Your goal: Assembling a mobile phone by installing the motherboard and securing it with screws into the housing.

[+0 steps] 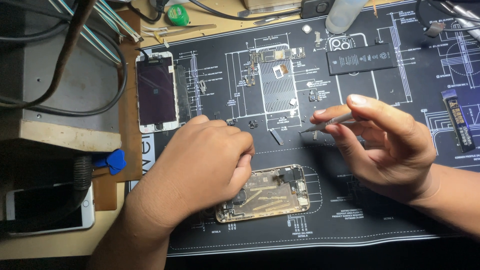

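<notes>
Lying at 6 o'clock on the black printed work mat (350,220): opened phone chassis (265,194), gold-toned, screen removed, internals bare. Judged light, stiff in the frame, fragile inside, with thin flex strips and small connectors; best taken by the outer edges, never by the exposed interior. Left hand (200,167) curled over the chassis's 9 o'clock end, fingers bent and pressing on it, steadying rather than lifting. Right hand (385,145) at 3 o'clock, pinching a slim grey precision tool (327,122), tip aimed toward 9 o'clock, hovering over the mat clear of the chassis. Detached screen panel (156,91) at 10 o'clock, face up. Logic board (277,55) at 12 o'clock; black battery (361,58) at 1 o'clock; dark narrow tube (459,120) at 3 o'clock. Loose screws and brackets scattered mid-mat, easily swept away by a sleeve or wrist. Blue pick (114,161) and second white phone (50,210) at 8 o'clock; cables at 11 o'clock.
</notes>
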